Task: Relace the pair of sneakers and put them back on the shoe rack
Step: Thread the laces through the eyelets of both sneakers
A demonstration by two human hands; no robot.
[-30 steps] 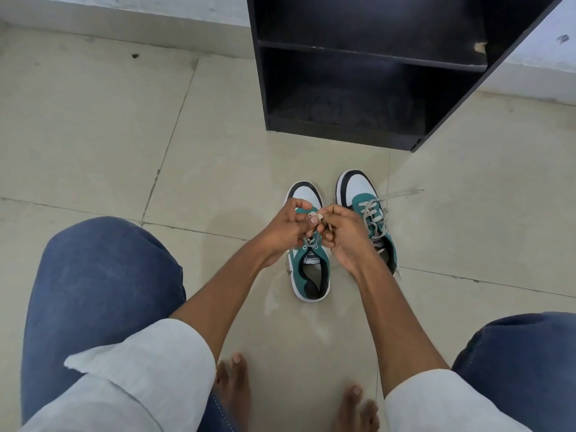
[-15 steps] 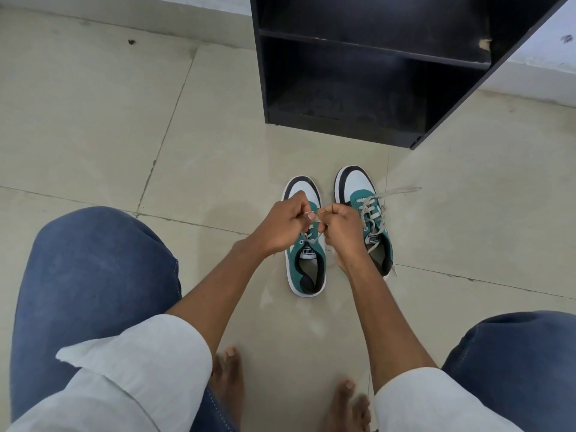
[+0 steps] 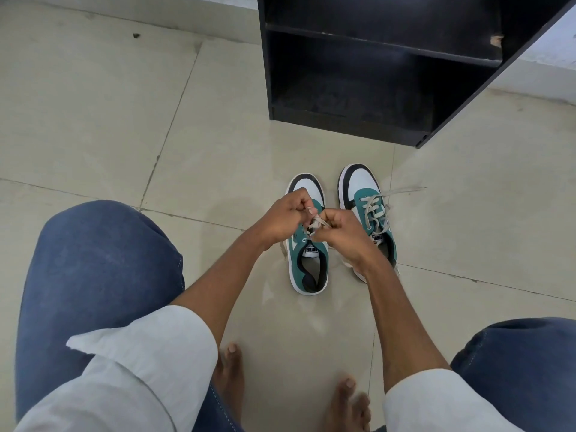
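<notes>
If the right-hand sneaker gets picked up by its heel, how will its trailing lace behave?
Probably floppy: the loose lace lies flat and slack on the floor. It would likely dangle and drag, since it runs well past the right-hand sneaker. The sneaker itself looks fairly stiff, holding its shape with nothing in it.

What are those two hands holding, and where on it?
Both the left hand and right hand pinch the pale shoelace of the left sneaker, gripping its loose ends just above the tongue.

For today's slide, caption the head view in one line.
Both hands pinch the lace over the left sneaker, shoe rack beyond.
</notes>
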